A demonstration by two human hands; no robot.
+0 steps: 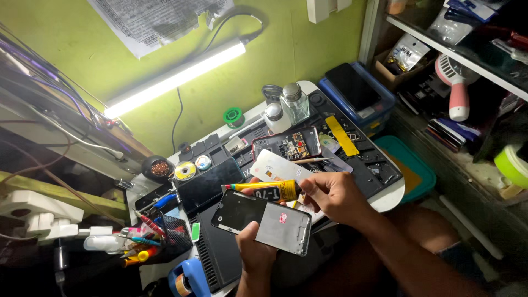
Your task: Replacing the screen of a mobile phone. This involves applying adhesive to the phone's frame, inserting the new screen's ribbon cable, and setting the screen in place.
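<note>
Clutter covers the small white counter (391, 199) under a lit tube lamp (176, 78), with a dark work mat (363, 159) bearing an opened phone (287, 144), a white back cover (278, 168) and two glass bottles (294, 102). Just in front of it, the left hand (254, 248) has its grip closed around the lower edge of a phone frame (263, 220), held tilted. Right above the frame, the right hand (335, 193) pinches a yellow glue tube (264, 190), nozzle pointing left.
</note>
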